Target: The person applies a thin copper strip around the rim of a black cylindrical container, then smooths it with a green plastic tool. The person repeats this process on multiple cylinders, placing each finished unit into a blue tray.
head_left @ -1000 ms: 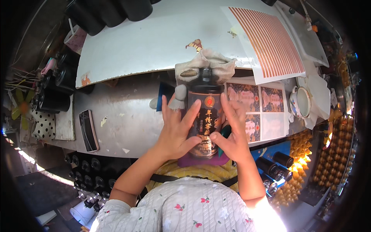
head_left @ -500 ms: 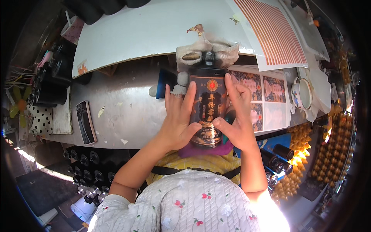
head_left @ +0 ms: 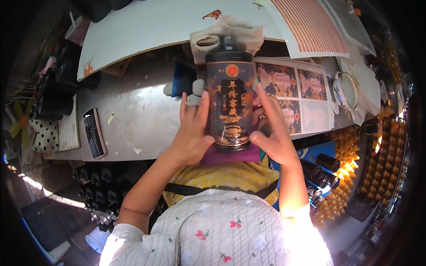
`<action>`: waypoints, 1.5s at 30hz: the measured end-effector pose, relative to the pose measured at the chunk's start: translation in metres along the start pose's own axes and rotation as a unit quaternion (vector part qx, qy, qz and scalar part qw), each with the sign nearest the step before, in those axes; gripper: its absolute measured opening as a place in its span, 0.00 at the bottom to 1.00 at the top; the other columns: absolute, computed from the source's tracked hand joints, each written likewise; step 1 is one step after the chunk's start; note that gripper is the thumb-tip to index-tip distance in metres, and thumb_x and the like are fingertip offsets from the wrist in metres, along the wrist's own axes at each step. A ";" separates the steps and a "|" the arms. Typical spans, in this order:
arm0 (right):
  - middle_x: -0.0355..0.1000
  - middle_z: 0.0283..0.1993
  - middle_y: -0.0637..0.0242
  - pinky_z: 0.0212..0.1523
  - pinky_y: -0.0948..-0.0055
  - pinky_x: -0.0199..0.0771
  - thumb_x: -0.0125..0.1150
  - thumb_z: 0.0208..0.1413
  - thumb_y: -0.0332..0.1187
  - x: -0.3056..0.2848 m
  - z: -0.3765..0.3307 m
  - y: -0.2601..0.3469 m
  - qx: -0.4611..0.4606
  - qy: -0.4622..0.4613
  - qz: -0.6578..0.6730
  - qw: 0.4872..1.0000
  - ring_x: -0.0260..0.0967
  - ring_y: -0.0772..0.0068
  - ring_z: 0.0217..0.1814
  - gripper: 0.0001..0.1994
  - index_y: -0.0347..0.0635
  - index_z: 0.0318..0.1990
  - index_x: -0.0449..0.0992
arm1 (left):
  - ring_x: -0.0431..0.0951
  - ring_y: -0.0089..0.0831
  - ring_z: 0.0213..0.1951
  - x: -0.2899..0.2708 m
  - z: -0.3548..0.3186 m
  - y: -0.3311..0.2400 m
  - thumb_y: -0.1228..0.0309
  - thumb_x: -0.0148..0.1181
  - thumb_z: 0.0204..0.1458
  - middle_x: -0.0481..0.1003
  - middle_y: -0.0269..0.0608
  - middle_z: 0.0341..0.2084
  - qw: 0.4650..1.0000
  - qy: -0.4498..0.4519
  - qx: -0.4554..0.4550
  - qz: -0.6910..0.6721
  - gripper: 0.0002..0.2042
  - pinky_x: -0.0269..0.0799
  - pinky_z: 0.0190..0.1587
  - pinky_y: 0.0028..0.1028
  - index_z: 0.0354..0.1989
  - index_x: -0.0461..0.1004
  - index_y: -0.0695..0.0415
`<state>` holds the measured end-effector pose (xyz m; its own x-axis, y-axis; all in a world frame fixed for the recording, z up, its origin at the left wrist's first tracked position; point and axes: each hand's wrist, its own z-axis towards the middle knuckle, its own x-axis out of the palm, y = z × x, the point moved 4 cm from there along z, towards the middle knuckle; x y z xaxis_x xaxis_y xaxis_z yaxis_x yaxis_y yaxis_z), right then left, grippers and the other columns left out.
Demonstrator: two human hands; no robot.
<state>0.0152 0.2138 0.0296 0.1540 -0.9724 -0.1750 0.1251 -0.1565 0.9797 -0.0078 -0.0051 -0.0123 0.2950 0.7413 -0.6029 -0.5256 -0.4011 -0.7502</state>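
A black bottle (head_left: 230,106) with gold and orange decoration and a round red emblem lies with its neck toward the far side. The neck rests at a white cloth pad (head_left: 253,37) on the bench edge, and the base is by a purple cloth (head_left: 230,156) over my lap. My left hand (head_left: 191,128) is beside the bottle's left side, fingers stretched and spread, thumb next to the base. Along the right side is my right hand (head_left: 273,126), index finger extended and thumb near the lower edge. Its other fingers bend partly out of sight. Neither hand wraps round the bottle.
Right of the bottle lie printed decal sheets (head_left: 306,88), a striped orange sheet (head_left: 313,29) and an enamel cup (head_left: 346,90). A phone (head_left: 94,133) and grey finger cots (head_left: 195,92) lie on the metal bench (head_left: 133,106). Black bottles (head_left: 100,179) crowd below left; gold pieces (head_left: 337,177) stand right.
Both thumbs have left the bottle's front and moved outward to its sides. The hands have spread slightly apart. The whole view has shifted a little, with the bench higher in the picture.
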 end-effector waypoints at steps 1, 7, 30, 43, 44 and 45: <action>0.62 0.55 0.67 0.51 0.74 0.64 0.72 0.45 0.28 -0.002 -0.003 -0.009 0.021 -0.016 0.055 0.998 0.60 0.73 0.43 0.47 0.47 0.75 0.57 | 0.47 0.56 0.74 0.001 0.001 0.000 0.40 0.34 0.65 0.51 0.62 0.72 0.999 -0.004 -0.017 -0.052 0.44 0.19 0.74 0.56 0.75 0.37 0.68; 0.69 0.54 0.68 0.51 0.76 0.63 0.66 0.51 0.23 -0.005 -0.008 -0.010 0.024 -0.015 0.059 0.998 0.62 0.78 0.41 0.43 0.47 0.76 0.56 | 0.53 0.54 0.71 0.000 -0.002 0.006 0.43 0.31 0.66 0.56 0.59 0.69 1.000 0.024 -0.020 -0.001 0.42 0.27 0.73 0.52 0.76 0.32 0.66; 0.59 0.65 0.63 0.52 0.75 0.65 0.69 0.49 0.30 0.006 0.001 -0.006 -0.008 -0.075 0.056 0.996 0.61 0.74 0.46 0.42 0.47 0.74 0.60 | 0.62 0.50 0.62 -0.008 0.003 -0.010 0.41 0.40 0.64 0.64 0.54 0.59 0.998 -0.054 -0.010 -0.011 0.41 0.32 0.73 0.54 0.76 0.48 0.60; 0.54 0.71 0.56 0.73 0.59 0.50 0.63 0.55 0.30 0.012 0.034 0.006 -0.016 -0.044 -0.051 0.998 0.51 0.58 0.73 0.41 0.49 0.77 0.54 | 0.56 0.54 0.69 -0.003 0.039 -0.008 0.43 0.43 0.62 0.57 0.58 0.68 0.986 -0.105 -0.057 -0.113 0.44 0.34 0.72 0.51 0.77 0.40 0.61; 0.54 0.71 0.55 0.73 0.59 0.50 0.62 0.55 0.30 0.011 0.035 0.006 -0.014 -0.046 -0.055 0.997 0.51 0.57 0.73 0.40 0.49 0.77 0.54 | 0.55 0.54 0.69 -0.002 0.039 -0.008 0.42 0.43 0.62 0.56 0.58 0.69 0.987 -0.102 -0.058 -0.114 0.44 0.34 0.73 0.50 0.77 0.39 0.62; 0.53 0.71 0.55 0.73 0.59 0.50 0.62 0.55 0.30 0.011 0.034 0.005 -0.012 -0.048 -0.047 0.998 0.51 0.57 0.73 0.41 0.48 0.77 0.53 | 0.55 0.54 0.69 -0.002 0.039 -0.008 0.42 0.43 0.62 0.55 0.58 0.70 0.987 -0.100 -0.059 -0.115 0.45 0.34 0.73 0.50 0.77 0.38 0.62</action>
<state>-0.0157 0.1966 0.0355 0.0454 -0.9660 -0.2544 0.1586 -0.2445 0.9566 -0.0348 0.0176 0.0056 0.2265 0.9063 -0.3569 -0.3628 -0.2616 -0.8944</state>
